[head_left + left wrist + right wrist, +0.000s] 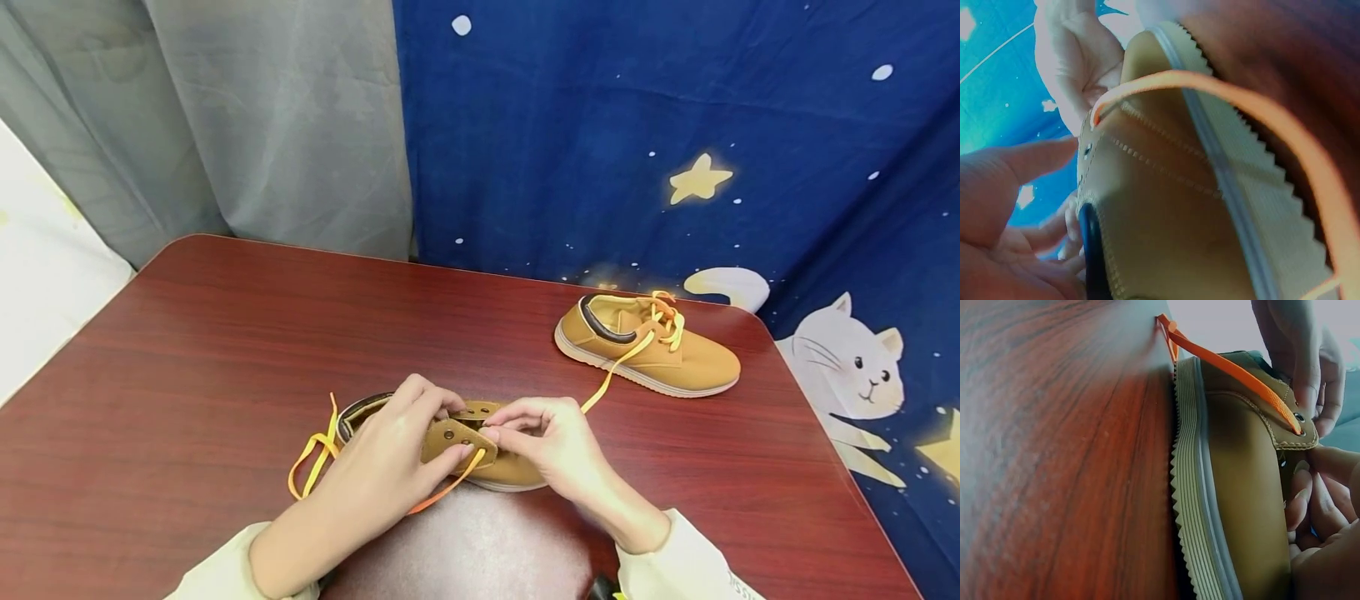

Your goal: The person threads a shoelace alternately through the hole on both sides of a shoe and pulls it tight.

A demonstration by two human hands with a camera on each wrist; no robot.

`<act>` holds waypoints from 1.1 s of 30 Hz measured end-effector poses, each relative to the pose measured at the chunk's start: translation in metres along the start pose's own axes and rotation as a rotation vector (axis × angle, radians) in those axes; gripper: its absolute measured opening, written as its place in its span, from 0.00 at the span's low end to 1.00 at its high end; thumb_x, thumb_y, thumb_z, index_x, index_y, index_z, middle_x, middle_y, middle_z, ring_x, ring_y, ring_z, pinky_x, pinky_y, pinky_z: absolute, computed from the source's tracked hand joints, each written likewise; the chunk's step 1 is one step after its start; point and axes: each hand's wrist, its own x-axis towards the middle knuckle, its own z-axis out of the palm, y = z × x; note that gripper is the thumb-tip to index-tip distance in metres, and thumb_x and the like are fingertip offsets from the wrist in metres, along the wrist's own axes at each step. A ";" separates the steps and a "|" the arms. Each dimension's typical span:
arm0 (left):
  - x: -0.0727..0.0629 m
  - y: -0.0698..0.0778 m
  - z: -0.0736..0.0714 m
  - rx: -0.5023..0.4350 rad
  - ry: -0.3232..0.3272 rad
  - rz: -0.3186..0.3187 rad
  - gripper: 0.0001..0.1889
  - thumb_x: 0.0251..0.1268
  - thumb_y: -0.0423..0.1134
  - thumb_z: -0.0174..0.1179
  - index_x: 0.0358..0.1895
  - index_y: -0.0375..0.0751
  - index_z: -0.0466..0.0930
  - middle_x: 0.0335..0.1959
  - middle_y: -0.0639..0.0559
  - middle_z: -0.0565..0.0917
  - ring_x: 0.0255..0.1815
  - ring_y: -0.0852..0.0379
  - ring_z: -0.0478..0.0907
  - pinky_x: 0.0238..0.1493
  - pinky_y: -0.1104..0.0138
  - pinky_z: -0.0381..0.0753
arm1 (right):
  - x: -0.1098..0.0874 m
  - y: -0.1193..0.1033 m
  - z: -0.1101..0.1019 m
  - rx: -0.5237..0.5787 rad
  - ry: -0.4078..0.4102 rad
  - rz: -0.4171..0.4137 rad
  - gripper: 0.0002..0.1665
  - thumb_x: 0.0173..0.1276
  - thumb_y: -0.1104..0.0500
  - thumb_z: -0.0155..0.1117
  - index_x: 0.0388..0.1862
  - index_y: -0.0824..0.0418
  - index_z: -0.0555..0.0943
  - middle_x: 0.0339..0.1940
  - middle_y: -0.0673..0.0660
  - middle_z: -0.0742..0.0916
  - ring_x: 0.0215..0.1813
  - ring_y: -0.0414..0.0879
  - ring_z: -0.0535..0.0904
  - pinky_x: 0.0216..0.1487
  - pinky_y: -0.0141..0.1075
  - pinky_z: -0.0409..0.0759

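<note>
lacing seems begun: shoe flap (435,441) pinched by left hand (396,454) and right hand (566,442)
lace (1252,389) threaded through front eyelet (1302,432); two eyelets (448,435) left bare.

I wear a cream long-sleeved top, its left sleeve (225,571) and right sleeve (678,562) ending at my wrists, with small grey lettering (742,587) along the right one, cut off by the frame's edge. My left hand (401,450) and right hand (558,442) are bare, with slim fingers and rounded nails (1302,466). The black piece (602,588) by my right sleeve may be wrist gear, though most of it is hidden.
</note>
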 end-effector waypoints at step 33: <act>0.001 -0.009 0.002 -0.054 -0.113 0.208 0.05 0.59 0.39 0.71 0.33 0.56 0.86 0.28 0.69 0.84 0.31 0.72 0.78 0.35 0.72 0.78 | 0.001 -0.003 -0.005 0.028 -0.045 0.063 0.08 0.66 0.57 0.71 0.39 0.61 0.89 0.35 0.57 0.91 0.35 0.35 0.84 0.39 0.29 0.80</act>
